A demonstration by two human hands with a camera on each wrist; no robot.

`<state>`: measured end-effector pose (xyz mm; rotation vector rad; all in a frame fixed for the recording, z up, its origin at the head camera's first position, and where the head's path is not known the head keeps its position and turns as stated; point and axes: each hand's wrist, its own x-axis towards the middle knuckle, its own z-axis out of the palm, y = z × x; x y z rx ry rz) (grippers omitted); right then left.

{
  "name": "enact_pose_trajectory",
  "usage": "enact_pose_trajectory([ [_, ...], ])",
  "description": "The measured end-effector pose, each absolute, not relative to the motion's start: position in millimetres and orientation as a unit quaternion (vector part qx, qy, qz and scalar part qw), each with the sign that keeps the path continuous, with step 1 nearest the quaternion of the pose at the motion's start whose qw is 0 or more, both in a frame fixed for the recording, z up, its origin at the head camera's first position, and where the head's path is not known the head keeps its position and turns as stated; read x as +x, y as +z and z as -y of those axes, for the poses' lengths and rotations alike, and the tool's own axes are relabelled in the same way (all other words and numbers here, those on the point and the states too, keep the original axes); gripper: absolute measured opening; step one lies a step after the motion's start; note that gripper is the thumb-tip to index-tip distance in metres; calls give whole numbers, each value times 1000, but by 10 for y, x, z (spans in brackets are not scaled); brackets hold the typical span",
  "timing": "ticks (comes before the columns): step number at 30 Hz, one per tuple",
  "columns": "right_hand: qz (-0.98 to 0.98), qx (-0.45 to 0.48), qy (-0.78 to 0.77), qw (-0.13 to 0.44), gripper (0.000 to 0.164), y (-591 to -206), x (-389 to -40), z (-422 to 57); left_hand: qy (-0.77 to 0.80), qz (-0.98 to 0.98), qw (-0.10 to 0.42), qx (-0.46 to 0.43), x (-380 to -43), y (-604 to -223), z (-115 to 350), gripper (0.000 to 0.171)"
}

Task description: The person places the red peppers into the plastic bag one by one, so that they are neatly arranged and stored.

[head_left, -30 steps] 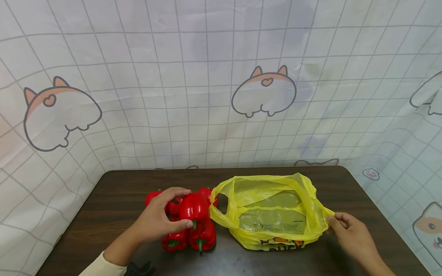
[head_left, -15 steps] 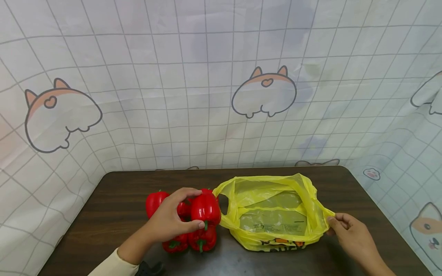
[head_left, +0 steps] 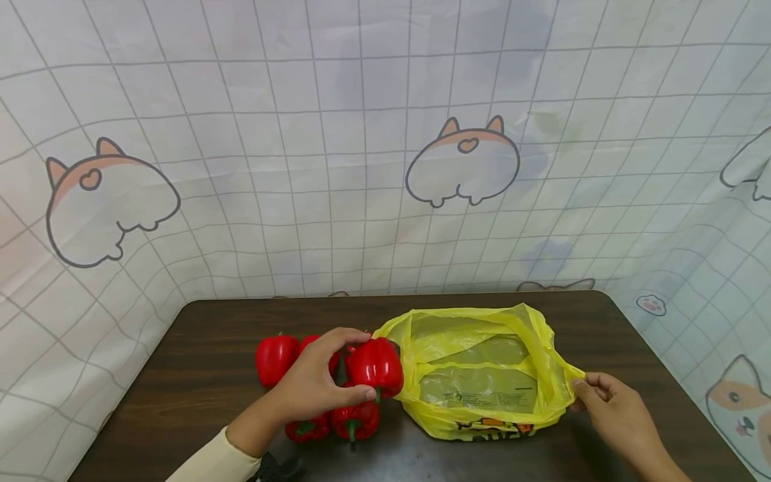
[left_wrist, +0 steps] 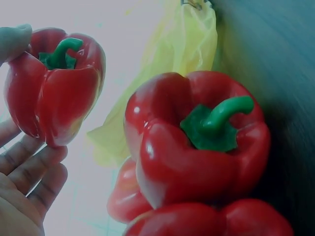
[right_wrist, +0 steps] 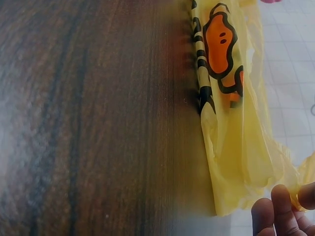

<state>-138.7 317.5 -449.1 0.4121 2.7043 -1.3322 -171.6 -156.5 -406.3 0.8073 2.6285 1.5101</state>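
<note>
My left hand (head_left: 319,375) grips a red bell pepper (head_left: 376,365) between thumb and fingers, raised over the other peppers. In the left wrist view this held pepper (left_wrist: 56,91) shows its green stem, thumb at the top and fingers beneath. Several more red bell peppers (head_left: 355,423) sit on the table below and behind the hand, partly hidden by it. A yellow plastic bag (head_left: 478,385) lies with its mouth spread wide just right of the held pepper. At the bag's right edge, my right hand (head_left: 614,415) pinches the handle between thumb and fingers.
The dark wooden table (head_left: 199,375) ends at a cloth backdrop (head_left: 337,234) with a grid and cartoon animals. Beneath my left wrist is a black object (head_left: 278,467), partly cut off by the lower frame edge.
My left hand has carried the held bell pepper rightward, up to the bag's left edge, where it overlaps the left handle. My right hand has kept its place on the bag.
</note>
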Motion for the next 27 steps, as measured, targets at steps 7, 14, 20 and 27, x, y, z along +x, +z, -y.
enact_pose_trajectory([
  [7, -887, 135, -438, 50, 63, -4485, -1388, -3175, 460, -854, 3, 244, -1721, -4040, 1469, 71],
  [14, -886, 139, -438, 56, 65, -4497, -1397, -3172, 460, -849, 6, 259, -1745, -4055, 1382, 70],
  [20, -885, 138, -441, 55, 66, -4512, -1394, -3163, 462, -846, 13, 265, -1763, -4065, 1324, 71],
  [27, -887, 136, -438, 51, 66, -4515, -1387, -3158, 465, -841, 19, 275, -1784, -4064, 1238, 72],
])
